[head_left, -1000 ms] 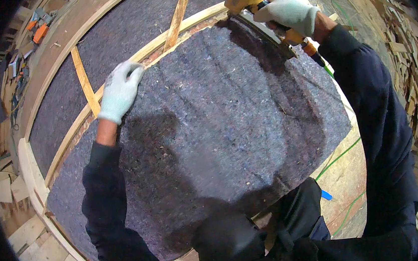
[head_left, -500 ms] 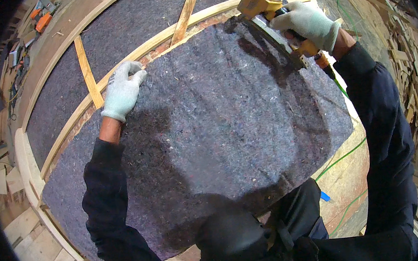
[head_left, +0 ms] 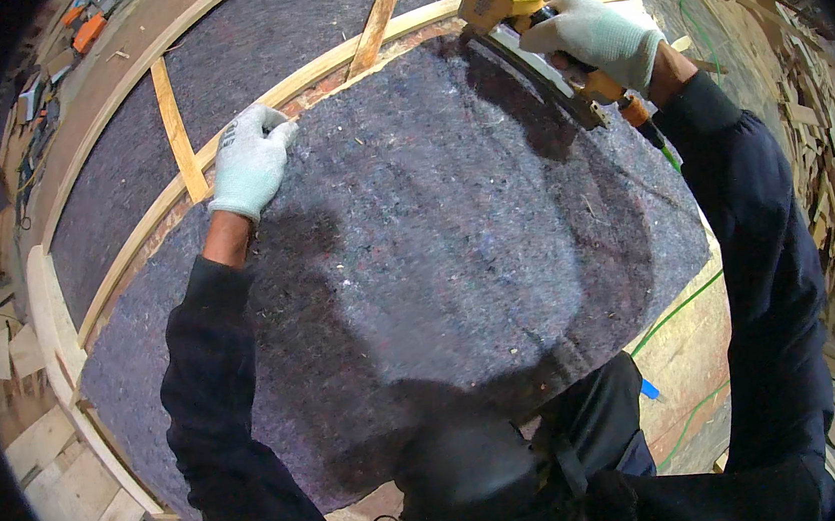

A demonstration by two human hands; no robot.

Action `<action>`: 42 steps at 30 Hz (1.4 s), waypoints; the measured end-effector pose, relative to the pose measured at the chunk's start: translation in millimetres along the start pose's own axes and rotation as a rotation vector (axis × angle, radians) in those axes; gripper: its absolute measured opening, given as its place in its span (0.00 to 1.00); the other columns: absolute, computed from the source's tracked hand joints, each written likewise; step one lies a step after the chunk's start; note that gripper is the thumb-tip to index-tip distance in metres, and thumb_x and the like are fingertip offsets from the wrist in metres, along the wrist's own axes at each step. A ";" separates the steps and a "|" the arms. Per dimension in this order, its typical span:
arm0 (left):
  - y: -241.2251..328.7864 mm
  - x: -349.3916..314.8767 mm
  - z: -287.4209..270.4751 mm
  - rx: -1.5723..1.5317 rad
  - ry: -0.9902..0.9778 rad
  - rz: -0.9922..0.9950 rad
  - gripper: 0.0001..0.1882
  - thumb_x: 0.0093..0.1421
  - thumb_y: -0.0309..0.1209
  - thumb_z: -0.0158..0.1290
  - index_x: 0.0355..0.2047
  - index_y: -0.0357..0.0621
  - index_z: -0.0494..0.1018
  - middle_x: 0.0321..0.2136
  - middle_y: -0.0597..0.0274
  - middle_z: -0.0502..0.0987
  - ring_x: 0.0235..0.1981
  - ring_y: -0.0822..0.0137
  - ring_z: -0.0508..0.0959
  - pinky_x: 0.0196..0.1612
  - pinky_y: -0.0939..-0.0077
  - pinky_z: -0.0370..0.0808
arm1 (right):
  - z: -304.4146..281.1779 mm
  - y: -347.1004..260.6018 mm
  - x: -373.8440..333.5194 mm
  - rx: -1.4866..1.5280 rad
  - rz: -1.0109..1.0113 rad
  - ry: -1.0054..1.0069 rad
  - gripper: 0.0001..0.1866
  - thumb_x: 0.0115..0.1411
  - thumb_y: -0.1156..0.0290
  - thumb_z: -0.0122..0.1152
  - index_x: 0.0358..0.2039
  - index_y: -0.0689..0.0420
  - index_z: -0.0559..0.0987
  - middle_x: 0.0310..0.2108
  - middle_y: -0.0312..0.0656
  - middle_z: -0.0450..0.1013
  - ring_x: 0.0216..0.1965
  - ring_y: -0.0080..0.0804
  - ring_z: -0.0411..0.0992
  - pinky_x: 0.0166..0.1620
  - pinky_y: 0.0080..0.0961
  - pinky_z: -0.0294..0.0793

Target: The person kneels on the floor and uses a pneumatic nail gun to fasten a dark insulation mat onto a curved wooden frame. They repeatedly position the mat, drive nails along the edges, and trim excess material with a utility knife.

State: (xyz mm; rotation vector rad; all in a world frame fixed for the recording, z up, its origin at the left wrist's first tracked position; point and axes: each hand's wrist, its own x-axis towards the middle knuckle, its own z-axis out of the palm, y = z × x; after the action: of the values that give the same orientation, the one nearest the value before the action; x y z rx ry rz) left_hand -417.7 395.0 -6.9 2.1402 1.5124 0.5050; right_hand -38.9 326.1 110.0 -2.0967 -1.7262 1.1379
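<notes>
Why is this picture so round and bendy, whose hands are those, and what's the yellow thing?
These are a person's own two gloved hands. The person wears a camera on their head, looking down; its very wide lens bends straight edges. A fuzzy grey-purple sheet lies in front of them, with curved wooden strips beyond it. The left hand rests at the sheet's far edge. The right hand grips a yellow-and-black tool, perhaps a stapler or nail gun, over the sheet.

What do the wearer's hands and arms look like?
Left hand and right hand: pale whitish-green gloves, dark marking on the back of the left one. Long, dark navy-black sleeves with snug cuffs. Bare wrists show between glove and cuff.
</notes>
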 end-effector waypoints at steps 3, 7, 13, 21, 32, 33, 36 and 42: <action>-0.2 0.0 -0.8 0.003 -0.014 0.001 0.12 0.58 0.35 0.59 0.34 0.37 0.79 0.30 0.54 0.80 0.34 0.60 0.80 0.40 0.66 0.74 | 6.9 -6.8 -4.4 0.065 -0.056 0.038 0.17 0.62 0.58 0.61 0.30 0.61 0.80 0.21 0.33 0.73 0.18 0.21 0.71 0.22 0.20 0.70; -1.0 0.7 -0.7 -0.018 -0.022 -0.015 0.13 0.58 0.36 0.60 0.35 0.37 0.79 0.31 0.52 0.81 0.35 0.60 0.80 0.41 0.66 0.75 | 23.7 -18.7 6.9 -0.041 -0.061 0.027 0.16 0.61 0.59 0.64 0.36 0.61 0.81 0.23 0.36 0.75 0.19 0.23 0.73 0.23 0.19 0.72; -3.8 2.8 -2.6 -0.006 -0.020 0.033 0.13 0.57 0.36 0.60 0.35 0.37 0.80 0.31 0.50 0.81 0.35 0.56 0.81 0.41 0.64 0.75 | 38.0 -35.8 8.8 0.029 -0.055 0.025 0.18 0.56 0.59 0.64 0.36 0.63 0.83 0.22 0.40 0.75 0.20 0.26 0.74 0.22 0.24 0.71; -10.5 5.2 -0.5 -0.011 -0.017 0.055 0.14 0.57 0.39 0.59 0.33 0.39 0.80 0.34 0.48 0.82 0.39 0.52 0.82 0.44 0.60 0.76 | 68.3 -65.6 16.7 0.074 -0.084 -0.040 0.17 0.57 0.60 0.65 0.32 0.64 0.83 0.21 0.40 0.76 0.18 0.25 0.74 0.23 0.22 0.73; -11.7 8.7 -7.3 -0.052 -0.090 0.031 0.16 0.57 0.40 0.60 0.35 0.39 0.83 0.36 0.47 0.83 0.40 0.51 0.83 0.46 0.61 0.77 | 64.4 -61.7 -14.0 0.001 -0.051 -0.048 0.16 0.58 0.60 0.64 0.37 0.63 0.82 0.22 0.38 0.76 0.20 0.27 0.75 0.26 0.24 0.74; -12.4 8.9 -7.8 -0.053 -0.079 0.036 0.16 0.57 0.41 0.60 0.35 0.39 0.83 0.36 0.47 0.83 0.40 0.51 0.83 0.46 0.61 0.77 | 56.9 -54.8 -28.5 0.048 -0.037 -0.056 0.17 0.57 0.60 0.64 0.31 0.64 0.83 0.20 0.38 0.76 0.19 0.28 0.74 0.25 0.26 0.72; -15.3 10.1 -6.7 -0.066 -0.061 0.043 0.17 0.56 0.41 0.61 0.36 0.39 0.83 0.34 0.48 0.84 0.39 0.52 0.83 0.45 0.62 0.77 | 37.3 -27.6 -84.1 -0.011 -0.076 0.017 0.14 0.58 0.63 0.64 0.30 0.65 0.80 0.19 0.34 0.72 0.20 0.23 0.71 0.25 0.25 0.70; -19.6 8.4 1.5 -0.103 -0.042 0.045 0.17 0.57 0.41 0.61 0.34 0.38 0.82 0.31 0.49 0.83 0.34 0.54 0.83 0.39 0.62 0.76 | 44.2 58.2 -206.4 -0.423 0.131 0.296 0.13 0.55 0.67 0.66 0.38 0.61 0.81 0.24 0.48 0.78 0.27 0.41 0.78 0.32 0.35 0.74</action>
State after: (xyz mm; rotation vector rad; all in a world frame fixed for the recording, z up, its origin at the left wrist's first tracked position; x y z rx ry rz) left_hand -429.3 408.3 -19.0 2.0965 1.3878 0.5380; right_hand -29.1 108.8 134.3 -2.4965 -1.8228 0.4741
